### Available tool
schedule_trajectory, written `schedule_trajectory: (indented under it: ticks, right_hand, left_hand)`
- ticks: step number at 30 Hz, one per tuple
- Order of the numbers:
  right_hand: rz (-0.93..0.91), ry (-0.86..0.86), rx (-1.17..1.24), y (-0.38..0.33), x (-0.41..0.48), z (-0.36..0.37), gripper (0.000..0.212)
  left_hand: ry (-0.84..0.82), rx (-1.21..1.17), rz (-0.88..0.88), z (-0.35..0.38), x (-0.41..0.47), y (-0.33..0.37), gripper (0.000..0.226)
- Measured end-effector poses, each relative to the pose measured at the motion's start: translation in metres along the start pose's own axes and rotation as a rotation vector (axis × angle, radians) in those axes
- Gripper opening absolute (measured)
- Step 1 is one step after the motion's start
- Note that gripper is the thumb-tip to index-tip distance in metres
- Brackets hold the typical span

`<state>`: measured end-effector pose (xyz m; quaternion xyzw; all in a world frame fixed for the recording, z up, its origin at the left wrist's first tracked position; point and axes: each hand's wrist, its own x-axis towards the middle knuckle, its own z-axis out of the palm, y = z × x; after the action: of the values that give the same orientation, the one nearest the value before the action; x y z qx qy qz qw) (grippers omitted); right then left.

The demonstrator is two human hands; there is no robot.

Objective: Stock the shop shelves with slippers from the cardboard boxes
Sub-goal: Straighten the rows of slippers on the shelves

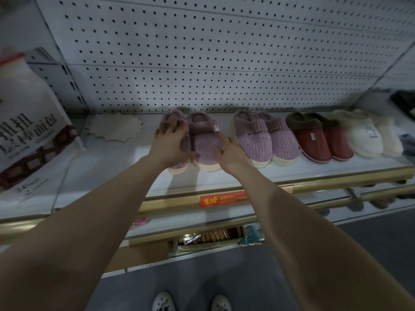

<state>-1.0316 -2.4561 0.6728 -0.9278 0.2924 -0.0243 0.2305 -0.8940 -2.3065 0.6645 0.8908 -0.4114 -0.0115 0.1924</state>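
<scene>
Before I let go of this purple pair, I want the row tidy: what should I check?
1. Purple pair sits flat on the shelf: ok.
2. Left hand grips the left slipper, right hand presses the right one's side: ok.
3. Toes face front like the second purple pair, red pair and white pair: ok.
4. Gap to the second purple pair: cannot tell, the right hand hides it.
5. Room on the left for more: ok, though a star-shaped card lies there.
</scene>
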Motion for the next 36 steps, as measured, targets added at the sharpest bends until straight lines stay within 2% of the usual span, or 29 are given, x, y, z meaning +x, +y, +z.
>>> schedule_trajectory:
  ticks: [4,9,13,16,20,30,36]
  right_hand:
    - [0.009,0.054,0.002,0.012,-0.010,-0.014,0.054]
    - [0.028,0.120,-0.026,0.033,-0.031,-0.036,0.054]
    - [0.037,0.161,-0.043,0.058,-0.053,-0.058,0.054]
    - [0.038,0.192,-0.040,0.087,-0.075,-0.076,0.053]
    - [0.064,0.234,-0.045,0.138,-0.109,-0.107,0.053]
    - [0.166,0.279,-0.090,0.316,-0.214,-0.193,0.054]
    - [0.213,0.335,-0.067,0.409,-0.273,-0.238,0.052]
  left_hand:
    - [-0.006,-0.023,0.040,-0.002,0.001,0.016,0.096]
    - [-0.007,-0.054,0.143,-0.007,-0.004,0.058,0.069]
    - [-0.068,-0.123,0.162,0.000,-0.005,0.104,0.070]
    - [-0.047,-0.159,0.232,0.007,-0.009,0.150,0.065]
    - [-0.068,-0.138,0.270,0.022,-0.014,0.217,0.060]
    - [-0.042,-0.279,0.421,0.091,-0.044,0.424,0.054]
    - [-0.124,-0.329,0.480,0.133,-0.055,0.544,0.050]
